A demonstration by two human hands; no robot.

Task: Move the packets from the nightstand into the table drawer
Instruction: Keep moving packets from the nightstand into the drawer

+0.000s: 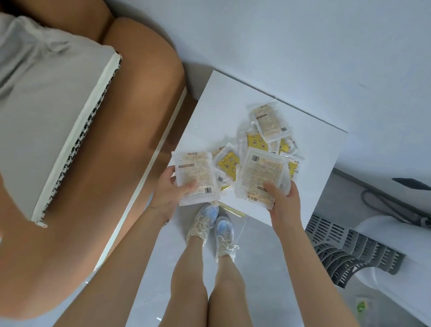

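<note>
— On the nightstand [216,103], where are the packets [266,131] found?
— A loose heap is seen at the middle of its white top, reaching toward 12 o'clock. Two bundles are held at its near edge.
— How are they held?
— At 7 o'clock of the heap, one bundle [196,172] is pinched by the left hand [170,193], thumb laid on top, fingers curled beneath. At 5 o'clock, a second bundle [260,174] is gripped likewise by the right hand [284,204].
— What is seen around?
— Pale shoes [212,227] are seen on the floor at 6 o'clock, a grey pillow [25,100] at 9 o'clock, a white appliance [401,259] at 4 o'clock.
</note>
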